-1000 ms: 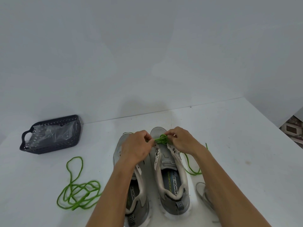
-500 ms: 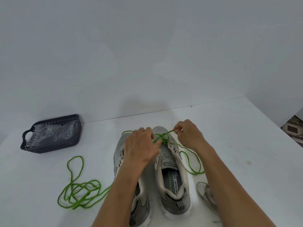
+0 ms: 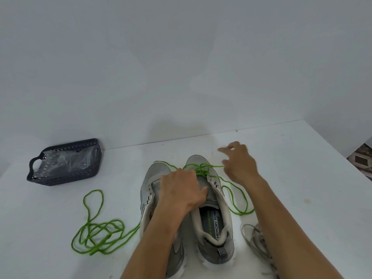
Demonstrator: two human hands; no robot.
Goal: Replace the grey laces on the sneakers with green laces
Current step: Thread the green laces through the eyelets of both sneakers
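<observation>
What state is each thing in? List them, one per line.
right sneaker: green lace tangled at its toe eyelets.
left sneaker: unlaced.
spare green lace: loose pile.
grey laces: removed, on table.
basket: holds clear plastic.
left hand: resting on the sneakers.
right hand: fingers spread.

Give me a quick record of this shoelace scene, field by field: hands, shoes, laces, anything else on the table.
left hand: rests on the right shoe's tongue, fingers on the green lace at the knot
right hand: lifted beside the toe, fingers spread, lace end at its fingers; grip unclear
right shoe: green lace knotted near the toe only
left shoe: no lace through it visible
spare green lace: loose heap left of the shoes
grey lace: piled right of the shoes
basket: dark, far left, clear plastic inside
table: white
</observation>
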